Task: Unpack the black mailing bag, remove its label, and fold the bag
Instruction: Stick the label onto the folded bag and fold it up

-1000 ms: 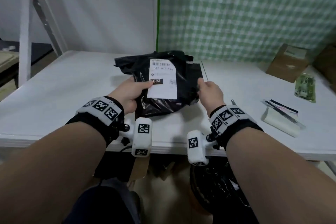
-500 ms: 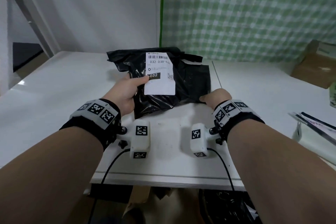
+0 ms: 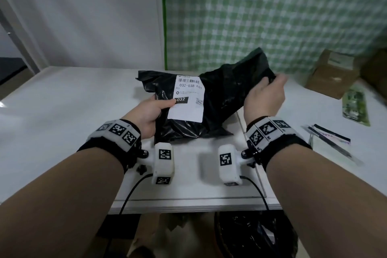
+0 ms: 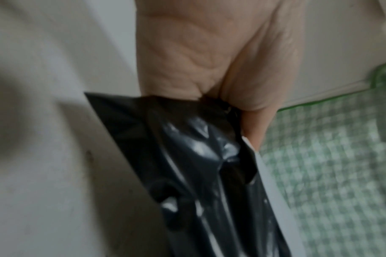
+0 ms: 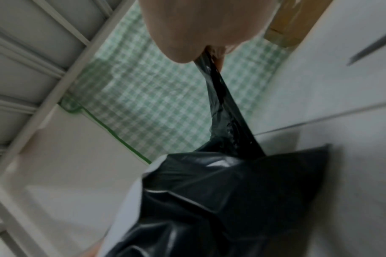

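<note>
bare white table [image 3: 62, 111] lies open at left; at right a cardboard box [image 3: 333, 77] and green packet [image 3: 355, 107] crowd it.

The right hand [image 3: 264, 98], which lay low at the near right edge of the crinkled black plastic mailing bag [image 3: 219, 98] half a second ago, has risen and now pinches the bag's right end in its grip, pulling that end up off the white tabletop [image 3: 62, 115] so the plastic stretches taut.
</note>
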Demonstrator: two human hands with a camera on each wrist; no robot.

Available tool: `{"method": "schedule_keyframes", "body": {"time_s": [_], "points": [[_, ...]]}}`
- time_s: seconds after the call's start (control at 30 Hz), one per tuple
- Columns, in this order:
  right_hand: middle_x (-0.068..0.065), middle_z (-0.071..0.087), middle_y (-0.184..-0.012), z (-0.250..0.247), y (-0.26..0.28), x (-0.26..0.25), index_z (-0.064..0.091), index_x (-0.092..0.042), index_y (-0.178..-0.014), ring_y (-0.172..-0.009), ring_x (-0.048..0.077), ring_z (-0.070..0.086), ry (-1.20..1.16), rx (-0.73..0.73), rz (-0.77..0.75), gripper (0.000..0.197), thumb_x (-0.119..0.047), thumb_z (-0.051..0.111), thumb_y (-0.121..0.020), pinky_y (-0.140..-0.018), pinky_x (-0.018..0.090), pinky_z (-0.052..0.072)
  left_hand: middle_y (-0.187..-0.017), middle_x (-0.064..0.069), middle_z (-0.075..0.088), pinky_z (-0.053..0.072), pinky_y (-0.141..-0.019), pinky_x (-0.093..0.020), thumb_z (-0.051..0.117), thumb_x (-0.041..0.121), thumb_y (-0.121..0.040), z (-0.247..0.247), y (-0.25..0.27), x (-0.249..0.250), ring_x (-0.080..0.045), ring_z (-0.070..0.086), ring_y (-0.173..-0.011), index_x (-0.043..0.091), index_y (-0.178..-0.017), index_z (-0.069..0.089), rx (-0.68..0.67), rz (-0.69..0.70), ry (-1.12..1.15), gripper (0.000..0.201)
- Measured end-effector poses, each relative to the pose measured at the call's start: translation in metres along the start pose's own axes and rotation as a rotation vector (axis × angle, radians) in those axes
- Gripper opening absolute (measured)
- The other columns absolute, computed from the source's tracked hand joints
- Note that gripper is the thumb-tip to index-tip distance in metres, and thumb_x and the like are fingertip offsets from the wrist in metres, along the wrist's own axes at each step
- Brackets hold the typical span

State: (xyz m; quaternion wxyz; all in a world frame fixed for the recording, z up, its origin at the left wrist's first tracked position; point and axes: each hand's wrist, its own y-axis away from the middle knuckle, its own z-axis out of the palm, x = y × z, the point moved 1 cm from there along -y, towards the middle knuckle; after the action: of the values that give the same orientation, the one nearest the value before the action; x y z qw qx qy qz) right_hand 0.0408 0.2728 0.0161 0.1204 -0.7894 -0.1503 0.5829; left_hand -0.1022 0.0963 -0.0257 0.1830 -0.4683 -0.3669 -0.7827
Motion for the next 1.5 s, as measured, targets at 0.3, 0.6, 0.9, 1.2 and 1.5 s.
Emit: {"method": "schedule_keyframes", "body": {"time_s": [0.3,0.6,0.9,1.2,1.5], "points": [[-0.001,0.049,-0.082,-0.047,-0.006,-0.019,0.047,0.001,-0.114,-0.074,0.019,0.044,-0.087,0.061,-0.248,0.024,-0.015,0.035,-0.1,-0.061,0.023,0.024,-0.12,-0.016,0.06,0.052,-0.089,-0.05,0.07,0.012,-0.053,0.035,-0.013,-0.007,-0.035,0.062,-0.103,0.013,-0.125,0.045,0.311,0.081,-0.555,0.076],[0.001,0.056,-0.085,-0.058,0.006,-0.046,0.053,-0.005,-0.11,-0.075,0.018,0.05,-0.161,-0.306,-0.381,0.019,-0.015,0.043,-0.097,-0.064,0.026,0.033,-0.119,-0.003,0.058,0.053,-0.088,-0.041,0.061,0.051,-0.081,0.079,0.028,0.013,-0.02,0.058,-0.103,0.019,-0.123,0.053,0.054,0.194,-0.429,0.053],[0.004,0.058,-0.077,-0.065,0.054,-0.059,0.053,-0.016,-0.085,-0.063,0.01,0.056,-0.501,-1.019,0.066,0.019,-0.011,0.042,-0.099,-0.058,0.021,0.048,-0.111,-0.008,0.068,0.054,-0.087,-0.047,0.033,0.064,-0.088,0.094,0.085,0.02,-0.025,0.066,-0.102,0.021,-0.115,0.063,-0.352,0.097,-0.052,0.059],[0.01,0.065,-0.099,-0.076,0.069,-0.052,0.056,-0.015,-0.124,-0.076,0.024,0.063,-0.557,-0.762,0.516,0.044,-0.044,0.035,-0.098,-0.059,0.03,0.051,-0.081,-0.002,0.07,0.057,-0.058,-0.034,0.042,-0.001,-0.095,0.096,0.116,0.01,-0.015,0.069,-0.068,0.013,-0.11,0.059,-0.194,0.39,-0.238,0.026],[0.011,0.072,-0.066,-0.089,0.092,-0.063,0.067,-0.012,-0.091,-0.067,0.025,0.069,-0.756,-0.847,0.682,0.068,-0.064,0.024,-0.093,-0.067,0.035,0.056,-0.103,-0.011,0.07,0.054,-0.09,-0.034,0.053,0.043,-0.085,0.102,0.138,0.003,-0.023,0.068,-0.097,0.009,-0.108,0.066,-0.368,0.296,-0.245,0.042]]}}
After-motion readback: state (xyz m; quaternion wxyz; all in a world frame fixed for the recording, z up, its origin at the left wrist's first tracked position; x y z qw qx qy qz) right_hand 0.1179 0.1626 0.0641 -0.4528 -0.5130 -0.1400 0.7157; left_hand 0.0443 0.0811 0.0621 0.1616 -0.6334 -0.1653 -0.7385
